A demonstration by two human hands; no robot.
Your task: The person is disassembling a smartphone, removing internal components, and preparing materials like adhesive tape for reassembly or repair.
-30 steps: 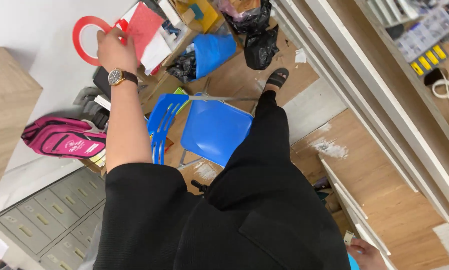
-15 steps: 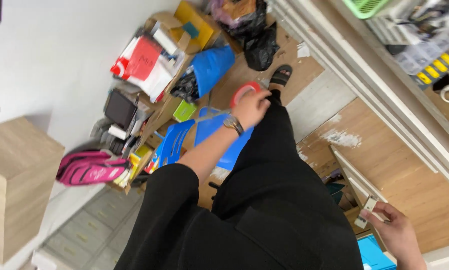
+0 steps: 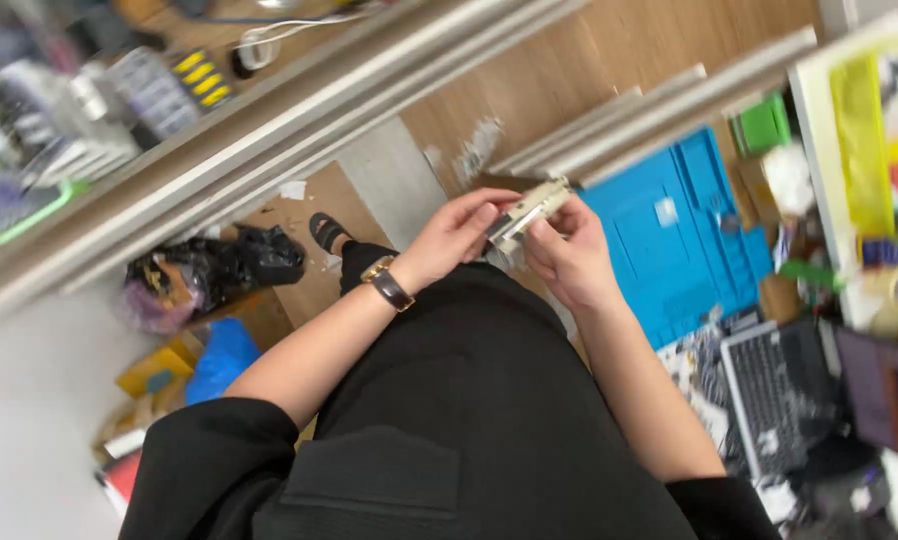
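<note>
Both hands have come together in front of the body, above the black garment (image 3: 489,400). A second ago the left hand (image 3: 449,240) was up at the clutter with a red ring; half a second ago it carried that ring low, while the right hand (image 3: 569,262) hung apart by the hip. The ring is now out of view. The two hands clamp one small pale rectangular piece (image 3: 529,212), fingertips at its ends, over the wooden floor (image 3: 609,70) beside the blue mat (image 3: 679,240). Handling has shifted to this piece.

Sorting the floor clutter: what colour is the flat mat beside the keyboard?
Bright blue mat, clearest in the head view, lying past the right hand.
</note>
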